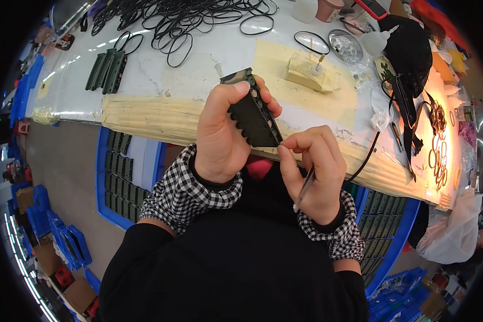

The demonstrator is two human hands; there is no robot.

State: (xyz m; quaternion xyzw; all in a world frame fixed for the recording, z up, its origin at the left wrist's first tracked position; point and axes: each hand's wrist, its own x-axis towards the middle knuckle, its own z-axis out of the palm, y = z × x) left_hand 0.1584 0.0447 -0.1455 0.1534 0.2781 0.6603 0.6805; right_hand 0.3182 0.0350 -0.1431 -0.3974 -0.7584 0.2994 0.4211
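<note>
My left hand [217, 131] grips a dark green part [256, 126] with a scalloped edge and a row of round spots along its narrow side. Its thumb lies on the upper end, and the fingers curl around behind. At the part's lower right corner, the thumb and forefinger of my right hand [322, 172] are pinched together. Whether they hold a small piece there, I cannot make out. A thin stick-like tool [305, 189] is tucked in the same hand, pointing down.
Similar green parts [107, 70] lie at the table's left. Black cord loops [172, 21] cover the back. A tape-wrapped block [311, 72] with thin sticks stands on yellow paper. Blue trays of green parts [99, 177] sit below the padded edge [145, 115]. A lamp [408, 107] glows right.
</note>
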